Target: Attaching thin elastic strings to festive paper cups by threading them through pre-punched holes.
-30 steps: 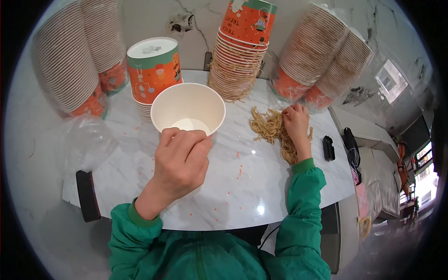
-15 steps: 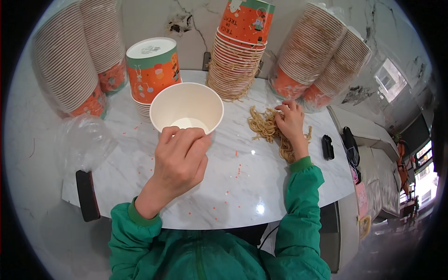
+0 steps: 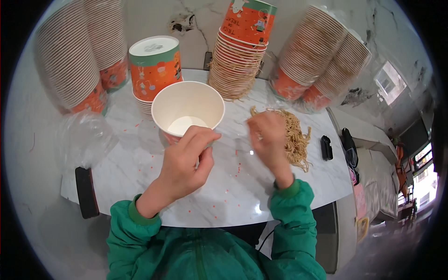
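An open paper bucket [image 3: 186, 102], cream inside, stands with its mouth tipped slightly toward me. My left hand [image 3: 184, 161] is in front of it, fingers curled and the index fingertip near the thumb, covering the bucket's lower front. What those fingers hold, if anything, is hidden. My right hand [image 3: 268, 140], blurred by motion, is in front of a pile of tan, string-like loops [image 3: 296, 142]. Its fingers look bent, but the blur hides whether they hold a strand.
Behind the bucket stands an upside-down orange and green bucket stack [image 3: 155, 74]. A taller stack [image 3: 238, 65] has tan strands around its rims. Wrapped bucket stacks [image 3: 70, 56] stand left, others [image 3: 312, 56] right. Orange specks, a black clip-like object [image 3: 326, 147] and a plastic bag [image 3: 88, 140] lie about.
My right hand has come off the tan pile and moved left toward the bucket. My left hand has moved slightly down and right, turning its fingers away from the bucket's front rim.
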Demonstrator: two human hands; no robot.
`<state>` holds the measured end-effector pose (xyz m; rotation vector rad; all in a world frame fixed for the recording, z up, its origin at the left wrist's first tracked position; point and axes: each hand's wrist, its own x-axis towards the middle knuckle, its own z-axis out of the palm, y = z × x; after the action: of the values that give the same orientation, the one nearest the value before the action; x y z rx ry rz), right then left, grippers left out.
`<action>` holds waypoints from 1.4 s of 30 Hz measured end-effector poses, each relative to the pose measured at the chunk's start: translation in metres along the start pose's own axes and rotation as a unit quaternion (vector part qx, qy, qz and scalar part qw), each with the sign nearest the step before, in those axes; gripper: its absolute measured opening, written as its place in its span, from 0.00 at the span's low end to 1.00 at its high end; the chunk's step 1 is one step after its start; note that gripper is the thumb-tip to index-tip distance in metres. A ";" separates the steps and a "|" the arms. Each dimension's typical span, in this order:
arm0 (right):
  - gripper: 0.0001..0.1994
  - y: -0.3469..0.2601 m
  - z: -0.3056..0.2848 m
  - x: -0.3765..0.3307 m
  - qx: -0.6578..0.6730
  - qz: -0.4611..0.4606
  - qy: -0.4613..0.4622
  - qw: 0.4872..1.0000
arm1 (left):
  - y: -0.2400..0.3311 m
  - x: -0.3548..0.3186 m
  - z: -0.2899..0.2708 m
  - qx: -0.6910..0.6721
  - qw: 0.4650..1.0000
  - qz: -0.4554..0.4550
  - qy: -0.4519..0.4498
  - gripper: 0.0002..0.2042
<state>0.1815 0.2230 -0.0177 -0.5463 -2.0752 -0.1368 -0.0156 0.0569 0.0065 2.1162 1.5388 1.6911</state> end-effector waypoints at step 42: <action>0.05 -0.189 0.012 -0.028 0.514 0.198 -0.214 0.807 | 0.044 -0.075 -0.096 0.056 0.974 -0.209 -0.065 0.04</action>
<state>0.1030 0.0481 -0.0254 -0.3027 -2.0181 1.3968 -0.0536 -0.0670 0.0157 1.7364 1.9081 1.3272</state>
